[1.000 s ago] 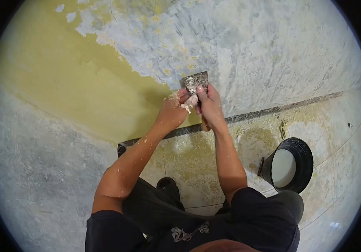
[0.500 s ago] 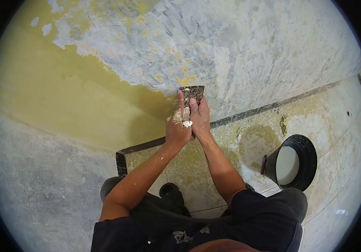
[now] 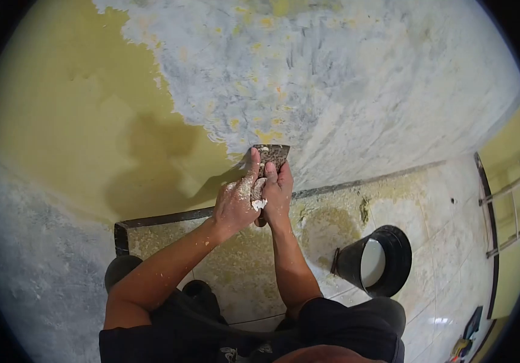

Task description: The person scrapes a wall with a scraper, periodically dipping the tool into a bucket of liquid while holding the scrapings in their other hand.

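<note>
A scraper [image 3: 274, 156] with a wide, flaked metal blade is held in both hands, its blade edge against the wall at the border of peeled paint. My left hand [image 3: 231, 204], dusted with pale crumbs, is closed round the handle with its index finger laid along the blade. On the other side, my right hand [image 3: 279, 195] grips it too, thumb and fingers at the base of the blade. White scrapings [image 3: 259, 204] cling between the hands. Yellow paint [image 3: 115, 130] covers the wall to the left; bare grey-white plaster [image 3: 345, 91] shows above and right.
A black bucket [image 3: 400, 257] with whitish liquid stands on the tiled floor to the right. Paint debris [image 3: 236, 266] and a damp patch [image 3: 329, 230] lie along the dark skirting [image 3: 169, 218]. A ladder [image 3: 508, 244] and some tools [image 3: 467, 336] are at the far right.
The view has swung right and up, bringing in the ladder and tools; the bucket now appears further left and lower. Both hands keep their hold on the scraper, near the same wall spot.
</note>
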Available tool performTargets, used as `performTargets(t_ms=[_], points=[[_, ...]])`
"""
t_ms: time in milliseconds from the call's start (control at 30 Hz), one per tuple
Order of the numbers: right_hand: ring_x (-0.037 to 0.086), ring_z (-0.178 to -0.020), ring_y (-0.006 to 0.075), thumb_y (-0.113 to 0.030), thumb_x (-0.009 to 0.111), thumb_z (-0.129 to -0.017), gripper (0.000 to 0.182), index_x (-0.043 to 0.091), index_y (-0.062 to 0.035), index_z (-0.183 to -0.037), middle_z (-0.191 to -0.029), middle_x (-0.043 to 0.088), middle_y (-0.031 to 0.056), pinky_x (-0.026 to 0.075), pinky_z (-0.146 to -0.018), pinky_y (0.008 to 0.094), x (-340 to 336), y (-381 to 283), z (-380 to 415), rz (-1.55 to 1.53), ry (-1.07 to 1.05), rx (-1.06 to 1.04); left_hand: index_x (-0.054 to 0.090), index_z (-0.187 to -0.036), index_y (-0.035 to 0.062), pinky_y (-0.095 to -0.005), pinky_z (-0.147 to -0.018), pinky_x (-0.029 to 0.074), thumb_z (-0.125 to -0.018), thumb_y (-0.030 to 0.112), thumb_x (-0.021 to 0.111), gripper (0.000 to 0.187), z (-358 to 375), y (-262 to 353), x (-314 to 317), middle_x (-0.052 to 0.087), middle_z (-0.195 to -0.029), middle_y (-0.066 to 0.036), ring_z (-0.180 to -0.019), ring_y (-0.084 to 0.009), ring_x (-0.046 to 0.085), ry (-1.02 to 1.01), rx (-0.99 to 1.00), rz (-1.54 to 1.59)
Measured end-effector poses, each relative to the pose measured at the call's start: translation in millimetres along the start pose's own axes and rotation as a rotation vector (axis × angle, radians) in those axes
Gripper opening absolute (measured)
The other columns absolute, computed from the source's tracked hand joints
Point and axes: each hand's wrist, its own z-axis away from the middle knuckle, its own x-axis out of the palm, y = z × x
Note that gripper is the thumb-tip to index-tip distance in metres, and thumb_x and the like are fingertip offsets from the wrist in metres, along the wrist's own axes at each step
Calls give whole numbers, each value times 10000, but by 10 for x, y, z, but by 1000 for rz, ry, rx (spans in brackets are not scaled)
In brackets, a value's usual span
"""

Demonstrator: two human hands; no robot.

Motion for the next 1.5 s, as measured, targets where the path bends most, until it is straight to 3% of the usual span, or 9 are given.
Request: performTargets(t_ms=[267,433,800,867,933,1000,1233,1300,1500], points=[[581,-878,140,-100,464,-990,223,554,18,-1156,-1012,649,88,466,-794,290,-48,-69,-21,-38,-34,79,278,-1499,70,-341,-682,545,-867,153,633,730,-3,8,-27,709,-917,-170,-762,-302,707,184,69,6],[485,-618,70,-145,489,-994,180,564,-20,-1099,-825,593,15,409,-539,238,-48,-316,15,0,-34,172,694,-1031,20,-248,-545,486,-809,21,660,224,-127,33,-317,659,-678,-45,-585,-61,601,379,102,-24],[432,-555,64,-207,508,-999,178,567,-42,-1034,-721,541,-10,394,-501,253,-269,-94,-114,347,-70,-19,667,-1024,29,-240,-646,500,-895,69,650,135,132,534,-1443,673,-801,-40,-700,-79,604,643,261,-2],[435,-559,67,-202,509,-997,179,569,-38,-1034,-720,542,-9,397,-506,256,-241,-290,-72,290,-85,47,637,-1127,37,-275,-714,518,-876,65,665,254,383,747,-1522,687,-899,-75,-781,-102,627,202,-274,153],[438,-563,70,-198,509,-996,179,571,-34,-1035,-720,543,-9,400,-511,258,-221,-294,-49,226,-98,116,596,-1219,34,-299,-773,511,-878,90,656,351,582,526,-1467,688,-968,-111,-865,-120,638,-234,-324,-66],[459,-567,65,-187,507,-994,170,569,-35,-1040,-739,561,-1,397,-501,241,-214,-130,-55,541,-27,-93,589,-1247,40,-330,-822,493,-891,158,629,378,623,236,-1186,693,-985,-124,-938,-155,640,-228,-52,-425],[580,-730,205,-128,524,-960,176,580,24,-1029,-849,650,143,468,-684,368,-22,-8,-3,-47,15,137,603,-1144,9,-328,-836,458,-994,347,502,383,-234,313,-272,617,-985,-41,-910,-166,559,-223,-590,280],[576,-738,196,-127,523,-960,177,578,26,-1030,-851,649,135,467,-689,359,-31,37,-12,7,29,96,594,-1113,-16,-326,-833,457,-998,365,497,409,-311,121,-3,608,-998,-52,-954,-162,550,-65,-771,865],[562,-793,170,-122,518,-961,179,574,23,-1050,-887,649,118,463,-734,331,-20,145,14,73,59,-23,594,-1143,-23,-344,-823,464,-1012,393,464,455,-249,65,407,630,-1052,-100,-944,-192,568,291,-619,869]])
